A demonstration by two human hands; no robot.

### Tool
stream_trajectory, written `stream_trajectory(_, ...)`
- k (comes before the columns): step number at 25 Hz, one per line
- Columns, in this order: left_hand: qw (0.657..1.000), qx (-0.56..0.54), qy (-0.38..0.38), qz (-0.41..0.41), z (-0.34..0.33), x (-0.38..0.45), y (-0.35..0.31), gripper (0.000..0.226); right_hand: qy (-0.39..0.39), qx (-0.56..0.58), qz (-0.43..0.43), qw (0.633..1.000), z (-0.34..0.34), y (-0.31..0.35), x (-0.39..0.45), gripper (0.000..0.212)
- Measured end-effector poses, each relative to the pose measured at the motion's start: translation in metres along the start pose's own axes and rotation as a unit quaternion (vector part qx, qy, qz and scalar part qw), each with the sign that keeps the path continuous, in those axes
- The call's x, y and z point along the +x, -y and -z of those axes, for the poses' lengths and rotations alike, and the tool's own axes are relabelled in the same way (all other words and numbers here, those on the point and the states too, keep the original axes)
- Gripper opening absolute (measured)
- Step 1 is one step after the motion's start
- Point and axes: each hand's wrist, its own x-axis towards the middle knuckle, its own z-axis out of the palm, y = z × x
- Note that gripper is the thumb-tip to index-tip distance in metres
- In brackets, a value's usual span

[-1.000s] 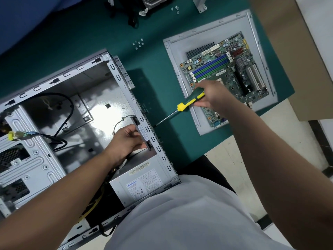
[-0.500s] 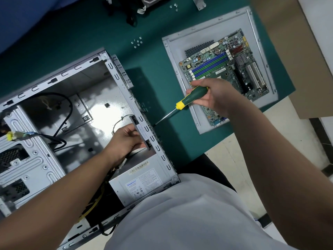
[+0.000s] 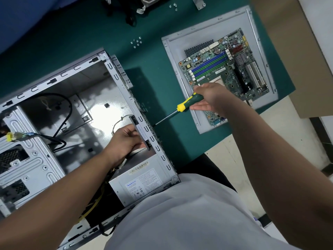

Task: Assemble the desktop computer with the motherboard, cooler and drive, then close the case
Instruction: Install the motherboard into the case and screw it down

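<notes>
Nearest you, inside the open case, your left hand grips a flat fan against the rear wall. Outside that wall, your right hand holds the screwdriver, fingers partly loosened. Right of the case lies the motherboard, past your right hand: stiff but fragile, so lift it by its edges.

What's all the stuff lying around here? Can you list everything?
case: one, grey, open, left on the mat
power supply: one, grey, near corner of the case
fan: one, black, inside the case's rear wall
screwdriver: one, green and yellow, tip at the rear wall
motherboard: one, green, on the panel
panel: one, grey, right on the mat
screws: two small clusters, silver, far side
mat: one, green
left hand: holds the fan
right hand: holds the screwdriver
</notes>
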Motion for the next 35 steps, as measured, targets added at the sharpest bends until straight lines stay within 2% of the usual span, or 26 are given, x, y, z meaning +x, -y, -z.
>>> stream_trajectory(3,1.000,0.001,0.000,-0.002,0.001,0.003,0.002,0.019,0.015,-0.013,0.014,1.000,0.003,-0.003,-0.002,0.046)
stream_trajectory(6,1.000,-0.004,-0.003,0.002,0.002,0.003,0.004,0.020,0.023,0.010,0.034,0.999,0.005,-0.011,-0.007,0.031)
stream_trajectory(8,1.000,-0.002,-0.001,0.004,0.003,0.004,0.004,0.019,0.000,0.041,0.041,0.998,0.012,-0.013,-0.010,0.022)
stream_trajectory(11,1.000,0.003,0.003,0.004,0.005,0.006,0.006,0.020,-0.065,0.108,0.043,0.991,0.027,-0.010,-0.014,0.030)
stream_trajectory(13,1.000,0.004,0.005,0.003,0.006,0.007,0.006,0.019,-0.080,0.146,0.051,0.985,0.028,-0.011,-0.016,0.026)
stream_trajectory(19,1.000,0.011,0.011,-0.014,0.006,0.008,0.007,0.028,0.003,0.284,0.084,0.955,-0.020,-0.029,-0.014,0.012)
stream_trajectory(21,1.000,0.013,0.018,-0.017,0.006,0.008,0.007,0.032,0.013,0.284,0.095,0.954,-0.039,-0.038,-0.009,0.015)
stream_trajectory(22,1.000,0.015,0.020,-0.018,0.007,0.009,0.008,0.033,0.001,0.230,0.112,0.967,-0.046,-0.042,-0.006,0.018)
stream_trajectory(23,1.000,0.016,0.019,-0.018,0.008,0.009,0.008,0.033,-0.032,0.116,0.141,0.983,-0.051,-0.045,-0.003,0.021)
stream_trajectory(24,1.000,0.017,0.019,-0.018,0.009,0.010,0.009,0.032,-0.069,-0.035,0.173,0.982,-0.054,-0.048,0.000,0.024)
stream_trajectory(25,0.999,0.019,0.020,-0.019,0.009,0.010,0.010,0.030,-0.098,-0.174,0.206,0.958,-0.056,-0.051,0.002,0.027)
stream_trajectory(27,0.999,0.016,0.023,-0.019,0.010,0.011,0.010,0.022,-0.129,-0.354,0.271,0.885,-0.060,-0.052,0.005,0.030)
stream_trajectory(29,1.000,0.007,0.020,-0.015,0.010,0.011,0.011,0.016,-0.138,-0.454,0.307,0.825,-0.064,-0.052,0.010,0.035)
stream_trajectory(30,1.000,0.004,0.016,-0.013,0.010,0.011,0.010,0.015,-0.134,-0.483,0.311,0.808,-0.066,-0.052,0.011,0.037)
stream_trajectory(32,1.000,0.002,0.012,-0.010,0.009,0.010,0.009,0.015,-0.123,-0.510,0.311,0.792,-0.069,-0.052,0.012,0.040)
stream_trajectory(35,1.000,-0.015,0.015,-0.002,0.006,0.007,0.007,0.022,-0.115,-0.521,0.306,0.789,-0.068,-0.050,0.014,0.046)
